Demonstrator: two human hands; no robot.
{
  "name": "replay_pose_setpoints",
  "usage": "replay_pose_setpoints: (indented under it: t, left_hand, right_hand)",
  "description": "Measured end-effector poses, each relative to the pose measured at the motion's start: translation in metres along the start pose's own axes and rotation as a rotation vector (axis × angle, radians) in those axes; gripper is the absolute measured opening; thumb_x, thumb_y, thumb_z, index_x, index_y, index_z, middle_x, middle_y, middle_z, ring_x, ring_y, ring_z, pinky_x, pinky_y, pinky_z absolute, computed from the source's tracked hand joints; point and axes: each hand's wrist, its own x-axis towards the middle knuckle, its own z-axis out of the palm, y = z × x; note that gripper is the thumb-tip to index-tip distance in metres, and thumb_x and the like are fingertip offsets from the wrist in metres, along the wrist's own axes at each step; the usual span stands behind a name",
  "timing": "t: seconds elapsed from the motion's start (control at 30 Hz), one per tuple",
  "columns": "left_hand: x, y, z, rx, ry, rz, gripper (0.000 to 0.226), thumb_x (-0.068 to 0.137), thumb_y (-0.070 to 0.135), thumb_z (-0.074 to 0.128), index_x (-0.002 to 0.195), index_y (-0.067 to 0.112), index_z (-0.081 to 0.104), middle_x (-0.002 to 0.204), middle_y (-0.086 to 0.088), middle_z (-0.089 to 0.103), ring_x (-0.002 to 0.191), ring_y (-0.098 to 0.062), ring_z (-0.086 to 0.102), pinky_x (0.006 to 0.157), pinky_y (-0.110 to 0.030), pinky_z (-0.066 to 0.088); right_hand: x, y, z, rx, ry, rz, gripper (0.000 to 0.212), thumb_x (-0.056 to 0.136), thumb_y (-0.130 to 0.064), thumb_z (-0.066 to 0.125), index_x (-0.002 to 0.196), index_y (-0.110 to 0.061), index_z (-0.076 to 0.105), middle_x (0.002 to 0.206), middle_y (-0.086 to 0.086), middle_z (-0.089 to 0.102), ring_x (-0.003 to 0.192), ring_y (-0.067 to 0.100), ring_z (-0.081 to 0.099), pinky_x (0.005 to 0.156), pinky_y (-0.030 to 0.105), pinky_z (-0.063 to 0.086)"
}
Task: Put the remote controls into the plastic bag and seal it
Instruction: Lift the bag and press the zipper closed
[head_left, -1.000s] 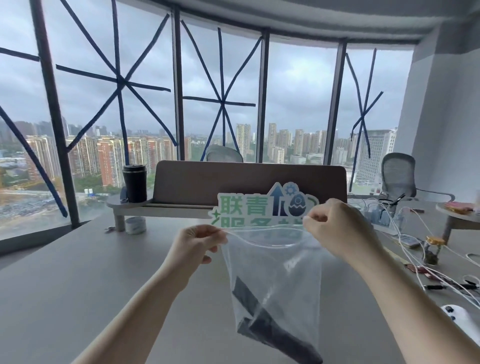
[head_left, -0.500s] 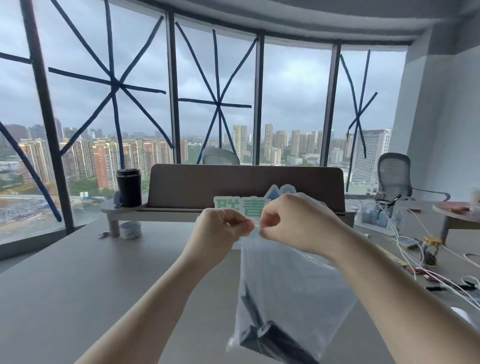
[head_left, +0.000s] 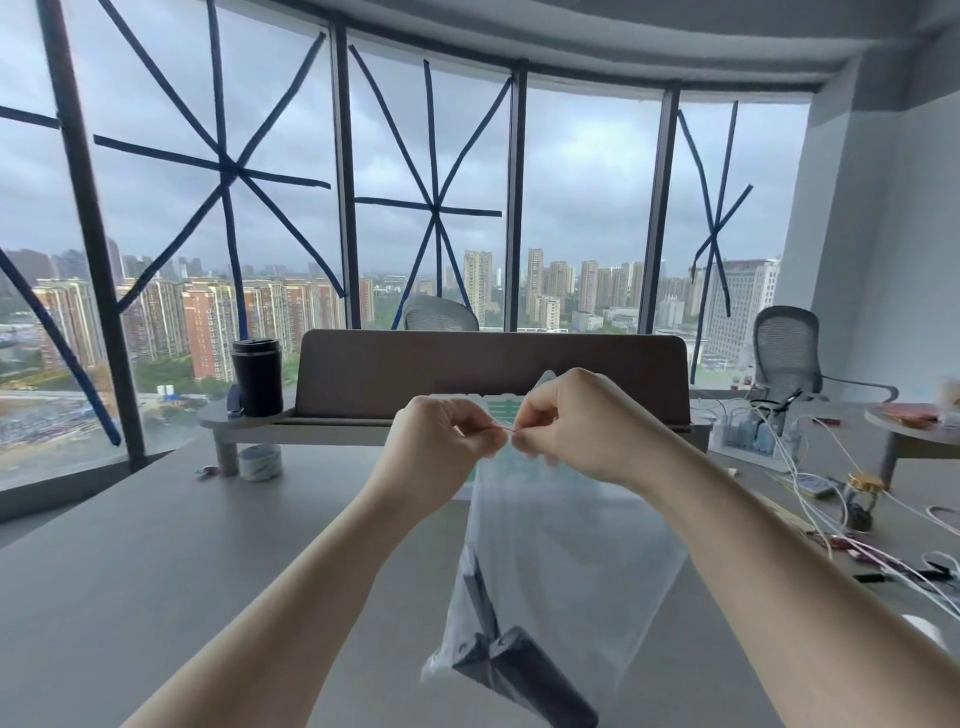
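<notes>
A clear plastic bag (head_left: 566, 561) hangs above the grey table (head_left: 156, 587). Two dark remote controls (head_left: 509, 665) lie crossed at its bottom. My left hand (head_left: 441, 441) and my right hand (head_left: 576, 421) meet at the bag's top edge, thumbs and forefingers pinching the zip strip side by side. The top edge is pressed together between my fingers. My forearms reach in from the bottom of the view.
A brown desk divider (head_left: 493, 374) stands behind my hands, with a green-and-white sign partly hidden by them. A black tumbler (head_left: 257, 376) and a tape roll (head_left: 260, 462) sit at the left. White cables (head_left: 831, 499), a small jar (head_left: 860, 501) and office chairs are at the right.
My hands, a bag's width apart on the open mouth a second ago, have come together at the top edge. The mouth has gone from open to pinched flat.
</notes>
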Motion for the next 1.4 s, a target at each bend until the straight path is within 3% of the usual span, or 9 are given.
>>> replay_pose_setpoints:
  t: [0.1,0.2,0.37,0.6,0.67,0.77,0.93,1.17,1.4]
  left_hand:
    - [0.000,-0.002,-0.001,-0.006,0.017,-0.001,0.010,0.072,0.016,0.073,0.062,0.015,0.071,0.056,0.007,0.064,0.047,-0.005,0.048,0.058,-0.030,0.046]
    - [0.000,-0.005,-0.003,-0.038,0.025,-0.021,0.009,0.072,0.016,0.074,0.063,0.014,0.072,0.057,0.005,0.065,0.051,-0.011,0.049,0.060,-0.036,0.049]
    - [0.001,-0.003,-0.005,-0.019,0.030,-0.012,0.010,0.071,0.017,0.075,0.062,0.015,0.073,0.053,0.006,0.066,0.046,-0.005,0.047,0.057,-0.026,0.045]
    - [0.003,-0.005,-0.005,-0.009,0.009,-0.006,0.009,0.072,0.017,0.073,0.064,0.013,0.073,0.059,-0.003,0.067,0.048,-0.010,0.045,0.055,-0.026,0.042]
    - [0.003,-0.005,-0.004,-0.025,0.010,-0.009,0.010,0.072,0.016,0.073,0.063,0.012,0.071,0.060,-0.002,0.066,0.048,-0.010,0.044,0.056,-0.028,0.042]
    - [0.001,-0.005,-0.002,-0.063,0.024,-0.013,0.012,0.074,0.013,0.072,0.062,0.011,0.070,0.060,-0.001,0.063,0.047,-0.007,0.043,0.056,-0.029,0.043]
    - [-0.001,-0.013,-0.002,-0.108,0.122,-0.037,0.010,0.074,0.009,0.072,0.064,0.010,0.070,0.061,0.000,0.060,0.047,-0.005,0.043,0.054,-0.022,0.040]
    - [0.001,-0.042,-0.029,-0.211,0.264,-0.153,0.013,0.077,0.007,0.069,0.065,0.012,0.071,0.039,0.014,0.053,0.038,-0.001,0.043,0.053,-0.025,0.034]
    - [0.004,-0.056,-0.048,-0.280,0.315,-0.181,0.015,0.076,0.008,0.071,0.062,0.013,0.070,0.044,0.006,0.048,0.042,-0.013,0.033,0.048,-0.022,0.028]
  right_hand:
    - [0.000,-0.002,0.004,-0.025,0.040,-0.016,0.010,0.077,-0.025,0.075,0.069,-0.020,0.077,0.062,-0.003,0.069,0.065,0.015,0.067,0.071,0.039,0.059]
    - [-0.001,-0.005,0.003,-0.060,0.063,-0.014,0.009,0.079,-0.033,0.077,0.078,-0.025,0.081,0.072,-0.007,0.073,0.074,0.009,0.067,0.074,0.035,0.057]
    - [-0.002,-0.012,0.001,-0.102,0.074,-0.015,0.008,0.080,-0.032,0.075,0.082,-0.028,0.081,0.083,-0.008,0.075,0.083,0.012,0.066,0.077,0.036,0.056]
    - [0.004,-0.011,0.001,-0.056,0.013,-0.004,0.013,0.079,-0.023,0.071,0.069,-0.018,0.077,0.061,-0.003,0.070,0.071,0.014,0.068,0.073,0.040,0.060]
    - [0.004,-0.012,0.003,-0.072,-0.002,-0.010,0.015,0.082,-0.024,0.068,0.071,-0.018,0.076,0.061,-0.005,0.069,0.073,0.012,0.067,0.065,0.033,0.056]
    - [0.001,-0.012,0.006,-0.123,0.002,-0.012,0.018,0.088,-0.029,0.064,0.075,-0.020,0.072,0.064,-0.009,0.064,0.081,0.008,0.061,0.055,0.019,0.036]
    - [-0.007,0.001,0.014,-0.155,0.039,0.014,0.020,0.090,-0.033,0.060,0.072,-0.025,0.062,0.068,-0.010,0.061,0.077,0.018,0.062,0.071,0.034,0.050]
    - [-0.026,0.030,0.012,-0.230,0.035,0.087,0.017,0.091,-0.028,0.056,0.083,-0.020,0.068,0.069,-0.014,0.061,0.080,0.021,0.062,0.069,0.032,0.043]
    - [-0.029,0.027,0.012,-0.220,0.049,0.105,0.015,0.092,-0.028,0.055,0.083,-0.026,0.067,0.086,-0.008,0.071,0.086,0.022,0.063,0.076,0.033,0.048]
